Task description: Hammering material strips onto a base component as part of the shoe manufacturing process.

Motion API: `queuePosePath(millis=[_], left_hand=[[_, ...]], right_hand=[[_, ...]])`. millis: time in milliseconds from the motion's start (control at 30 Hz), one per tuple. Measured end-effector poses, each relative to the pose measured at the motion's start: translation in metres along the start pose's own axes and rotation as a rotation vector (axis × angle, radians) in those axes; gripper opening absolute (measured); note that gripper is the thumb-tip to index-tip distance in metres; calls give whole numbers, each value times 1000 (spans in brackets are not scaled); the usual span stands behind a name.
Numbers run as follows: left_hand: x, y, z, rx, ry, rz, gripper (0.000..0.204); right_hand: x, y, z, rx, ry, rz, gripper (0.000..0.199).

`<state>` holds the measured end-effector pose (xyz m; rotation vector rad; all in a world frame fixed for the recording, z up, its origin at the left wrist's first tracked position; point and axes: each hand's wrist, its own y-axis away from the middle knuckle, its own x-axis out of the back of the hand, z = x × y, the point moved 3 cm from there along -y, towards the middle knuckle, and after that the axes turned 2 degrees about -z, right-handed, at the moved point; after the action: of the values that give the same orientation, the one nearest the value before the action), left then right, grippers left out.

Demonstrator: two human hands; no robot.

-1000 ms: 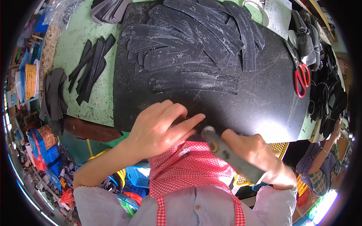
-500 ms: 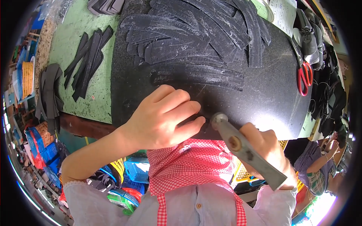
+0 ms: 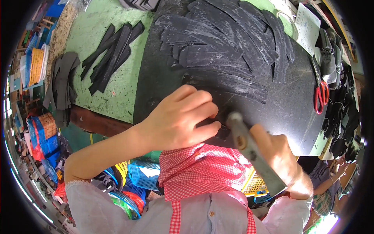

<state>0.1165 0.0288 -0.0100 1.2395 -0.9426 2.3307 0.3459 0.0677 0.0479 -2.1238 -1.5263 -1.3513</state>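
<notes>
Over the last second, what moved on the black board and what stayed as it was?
The left hand slid rightward along the black board's near edge, pressing on a small dark piece. The right hand kept its grip on the metal tool and brought its head in beside the left fingers. The black strips and red scissors did not move.

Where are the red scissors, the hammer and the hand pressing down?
Red-handled scissors (image 3: 321, 97), head view, on the handle loops.
Grey metal hammer (image 3: 249, 146), head view, mid-shaft.
Left hand (image 3: 179, 121), head view, back of hand.
</notes>
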Motion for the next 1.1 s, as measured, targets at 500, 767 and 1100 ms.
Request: queuePosePath(millis=[500,767,1100], left_hand=[[18,25,-16,39,-70,64,33],[25,35,-24,98,-49,88,32],[39,47,-37,276,78,16,30]], right_hand=[[6,-37,-18,52,-96,-29,16],[9,-52,-25,77,-153,-20,21],[5,-68,-40,60,-104,-145,20]])
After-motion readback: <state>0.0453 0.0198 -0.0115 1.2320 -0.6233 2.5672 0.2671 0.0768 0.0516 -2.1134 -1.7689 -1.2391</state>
